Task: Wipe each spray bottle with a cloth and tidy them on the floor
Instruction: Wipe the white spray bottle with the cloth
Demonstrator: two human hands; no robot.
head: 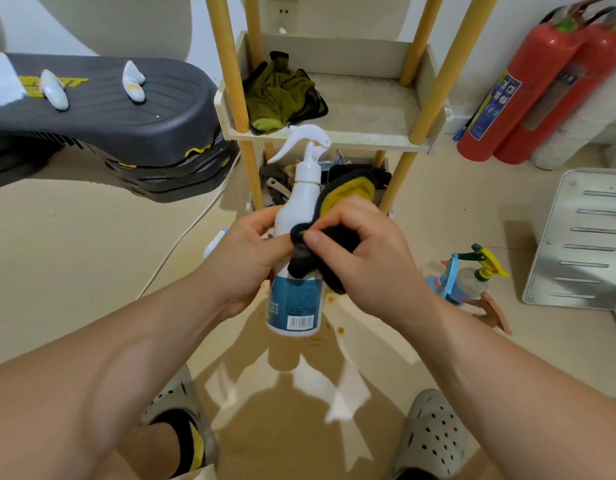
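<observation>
A white spray bottle [301,199] with a blue label and a barcode stands upright in mid-air at the centre of the head view. My left hand [246,261] grips its body from the left. My right hand [362,254] pinches a black and yellow cloth [348,199] against the bottle's middle. On the floor to the right stand a clear bottle with a yellow and green trigger [483,271] and a blue spray bottle [448,285]. Another white bottle [215,242] shows partly behind my left hand.
A wooden shelf unit [334,133] stands straight ahead, a green cloth [282,91] on its upper tier and clutter below. Stacked black step platforms [109,109] fill the left. Red fire extinguishers [542,88] and a metal panel [583,237] are on the right. A white cable [182,237] crosses the floor.
</observation>
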